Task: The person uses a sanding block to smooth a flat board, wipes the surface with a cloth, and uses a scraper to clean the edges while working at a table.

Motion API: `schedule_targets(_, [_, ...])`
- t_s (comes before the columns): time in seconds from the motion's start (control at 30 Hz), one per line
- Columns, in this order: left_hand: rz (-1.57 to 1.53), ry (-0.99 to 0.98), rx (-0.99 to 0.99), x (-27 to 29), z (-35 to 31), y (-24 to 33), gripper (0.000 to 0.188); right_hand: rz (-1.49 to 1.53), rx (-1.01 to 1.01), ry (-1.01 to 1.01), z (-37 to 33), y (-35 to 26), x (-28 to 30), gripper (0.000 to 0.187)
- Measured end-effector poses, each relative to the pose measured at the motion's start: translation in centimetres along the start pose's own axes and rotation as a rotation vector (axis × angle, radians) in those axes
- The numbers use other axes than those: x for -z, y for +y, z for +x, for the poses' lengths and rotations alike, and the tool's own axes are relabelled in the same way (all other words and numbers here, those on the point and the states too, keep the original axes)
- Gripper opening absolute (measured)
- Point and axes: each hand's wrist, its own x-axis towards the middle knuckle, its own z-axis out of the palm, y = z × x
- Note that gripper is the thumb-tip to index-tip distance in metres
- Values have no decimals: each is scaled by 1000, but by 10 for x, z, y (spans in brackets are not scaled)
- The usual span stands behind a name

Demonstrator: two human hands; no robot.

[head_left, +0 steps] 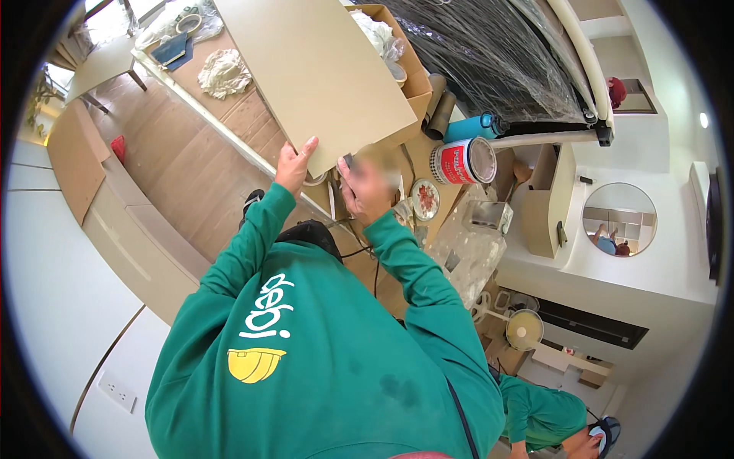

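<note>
A large beige panel (pixel 329 76) stretches away from me, its near end close to my body. My left hand (pixel 293 166) grips the panel's near left corner, thumb on the top face and fingers at the edge. At the near edge, my right hand (pixel 365 187) is closed around a small dark flat piece (pixel 348 160), whose kind I cannot make out. Part of that hand is blurred. Just right of it lies a round lid (pixel 425 200) with reddish smears. A paint can (pixel 463 161) with a red and white label stands beyond the lid.
A blue bottle (pixel 472 128) and dark cardboard tubes (pixel 440 115) stand right of the panel, near an open carton (pixel 417 73). A crumpled white cloth (pixel 224 73) lies on the cardboard-covered table. Cables hang below my hands. Another person (pixel 547 409) in green works at lower right.
</note>
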Motion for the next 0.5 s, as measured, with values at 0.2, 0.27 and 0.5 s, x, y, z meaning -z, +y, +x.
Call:
schedule_targets(0.2, [-3,-7,24,1,1,-3,46,-41,-222,46,1,3,-9,42])
schedule_targets(0.27, [-4,-2,22,-1,0,1,46,-4,10,55,-3,-18,-12,42])
schedule_targets(0.5, [-10,-4,48,0,4,-6,47,-34,-61,-29,-3,-18,-6,48])
